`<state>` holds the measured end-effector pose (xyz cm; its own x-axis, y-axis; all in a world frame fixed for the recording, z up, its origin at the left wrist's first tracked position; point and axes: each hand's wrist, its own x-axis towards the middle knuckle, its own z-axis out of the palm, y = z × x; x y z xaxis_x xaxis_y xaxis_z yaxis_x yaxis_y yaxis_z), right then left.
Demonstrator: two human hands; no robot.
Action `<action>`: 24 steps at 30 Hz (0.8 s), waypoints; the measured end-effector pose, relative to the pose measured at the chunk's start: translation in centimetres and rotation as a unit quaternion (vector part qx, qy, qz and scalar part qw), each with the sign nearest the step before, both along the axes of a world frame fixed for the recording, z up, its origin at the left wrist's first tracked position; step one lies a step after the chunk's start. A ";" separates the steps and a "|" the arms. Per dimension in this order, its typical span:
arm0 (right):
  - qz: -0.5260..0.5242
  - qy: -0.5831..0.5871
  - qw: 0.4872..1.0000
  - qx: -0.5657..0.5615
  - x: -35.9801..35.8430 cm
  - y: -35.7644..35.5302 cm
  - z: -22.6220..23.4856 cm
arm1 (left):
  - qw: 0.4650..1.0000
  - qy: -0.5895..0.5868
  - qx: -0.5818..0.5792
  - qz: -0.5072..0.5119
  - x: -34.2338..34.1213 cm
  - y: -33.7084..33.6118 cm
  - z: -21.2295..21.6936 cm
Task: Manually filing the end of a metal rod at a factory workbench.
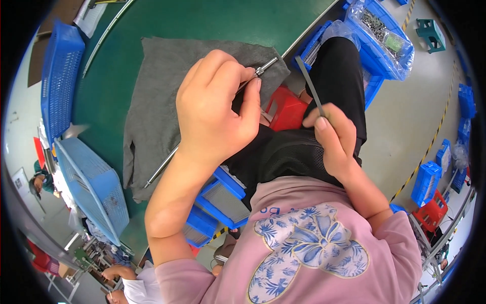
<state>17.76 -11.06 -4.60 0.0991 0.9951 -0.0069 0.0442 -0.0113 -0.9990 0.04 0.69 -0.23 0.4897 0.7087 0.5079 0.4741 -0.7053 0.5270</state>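
Note:
My left hand [215, 101] is closed around a slim metal rod [163, 166] over a grey cloth [157, 76]. Thumb and forefinger pinch it just behind the shiny collar [259, 71] near its far tip. The rod's middle is hidden by my hand and wrist; its other end shows past my forearm. My right hand [335, 134], to the right above my lap, grips a thin flat dark-grey strip [310, 83] by its lower end. The strip points up and leftward, apart from the rod. Whether it is a file or a plain strip I cannot tell.
The cloth lies on a green tabletop [202, 20]. Blue baskets [63, 86] line the left side. A blue bin [400, 66] with small metal parts stands at the upper right. A red stool [286, 109] is beyond my lap. A person in white [144, 286] is at lower left.

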 end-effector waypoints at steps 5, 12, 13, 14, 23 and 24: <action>-0.124 0.167 0.978 -0.011 -4.1 4.2 0.0 | 0.999 0.037 0.005 -0.003 -0.4 -0.1 0.3; -0.185 0.198 0.960 0.070 -6.4 5.4 -0.2 | 1.000 0.006 -0.016 0.021 0.1 -0.6 0.3; -0.184 0.140 0.968 0.094 -6.6 5.9 0.2 | 1.000 0.008 -0.021 0.021 0.0 -0.6 0.5; -0.181 0.080 0.973 0.115 -6.6 6.4 0.7 | 0.999 0.009 -0.028 0.021 -0.1 -0.7 0.5; -0.181 -0.108 0.971 0.116 -3.6 5.0 -1.7 | 0.998 0.069 0.008 0.006 -0.3 -0.5 0.9; -0.179 -0.059 0.977 0.098 -3.5 5.1 -1.4 | 0.995 0.087 0.041 0.013 -0.4 -0.6 1.0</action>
<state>14.23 -5.98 -6.00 0.4300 0.8774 0.2128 0.1882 0.1434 -0.9716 -0.32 0.07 0.75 0.5573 0.6823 0.4732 0.5722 -0.7286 0.3765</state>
